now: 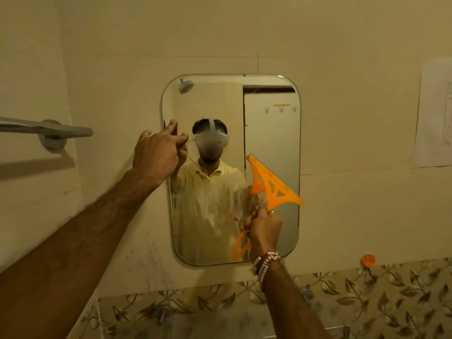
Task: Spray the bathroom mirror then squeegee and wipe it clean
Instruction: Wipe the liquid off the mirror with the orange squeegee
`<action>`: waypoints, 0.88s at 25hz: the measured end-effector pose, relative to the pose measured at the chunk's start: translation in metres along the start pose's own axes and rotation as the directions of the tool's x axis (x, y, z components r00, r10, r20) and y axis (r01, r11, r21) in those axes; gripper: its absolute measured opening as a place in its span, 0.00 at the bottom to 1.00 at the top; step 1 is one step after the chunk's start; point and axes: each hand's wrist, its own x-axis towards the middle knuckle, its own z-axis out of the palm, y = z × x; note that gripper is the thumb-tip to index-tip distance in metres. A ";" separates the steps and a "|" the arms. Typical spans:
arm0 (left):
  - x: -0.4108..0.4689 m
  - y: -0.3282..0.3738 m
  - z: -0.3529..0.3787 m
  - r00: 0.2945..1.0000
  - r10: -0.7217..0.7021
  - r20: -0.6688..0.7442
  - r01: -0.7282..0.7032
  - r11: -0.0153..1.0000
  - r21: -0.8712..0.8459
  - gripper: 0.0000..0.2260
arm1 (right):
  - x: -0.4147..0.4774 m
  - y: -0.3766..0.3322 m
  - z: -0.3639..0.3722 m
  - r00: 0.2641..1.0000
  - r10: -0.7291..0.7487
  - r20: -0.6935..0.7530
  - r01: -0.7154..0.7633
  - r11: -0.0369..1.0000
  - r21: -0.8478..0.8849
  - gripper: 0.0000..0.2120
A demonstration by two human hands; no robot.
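— What does the wall look like?

— Pale cream tiles up top, and a band of leaf-patterned tiles (367,299) along the bottom. The mirror (269,133), a tall rectangle with rounded corners, hangs in the middle of the cream wall.

— Is the glass clean?

— Not in its lower half: whitish streaks of wet film (212,206) run down it, just left of the right hand's fingers. The upper glass looks clear (it reflects a shower head and a door).

— Where is the squeegee?

— The orange squeegee (271,184) is in the right hand (264,231), fingers clenched around its handle. Its wide blade stands above those fingers, tilted, against the right side of the mirror. A beaded bracelet (265,264) sits on that wrist.

— And the left hand?

— The left hand (156,152) reaches to the mirror's left edge, fingers loosely spread and grasping nothing; the fingertips are at the glass rim, though I cannot tell whether they touch.

— Anything else around?

— A chrome towel bar (49,129) well to the left of the left fingers, a paper sheet with a line drawing (435,113) far right, and a small orange hook (367,260) below and right of the right fingers.
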 end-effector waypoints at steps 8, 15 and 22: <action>-0.006 0.002 -0.004 0.999 0.015 0.037 -0.014 1.000 -0.007 0.23 | -0.053 0.022 0.057 0.985 -0.063 0.160 0.086 0.986 -0.140 0.26; -0.017 -0.001 -0.005 0.995 0.067 0.073 -0.065 0.998 -0.028 0.22 | -0.071 0.043 0.072 0.911 -0.232 0.340 0.366 0.835 -0.411 0.22; -0.044 0.006 0.014 0.992 0.069 0.104 -0.061 0.995 -0.073 0.22 | -0.024 0.010 0.015 0.730 -0.361 0.580 0.682 0.325 -0.656 0.22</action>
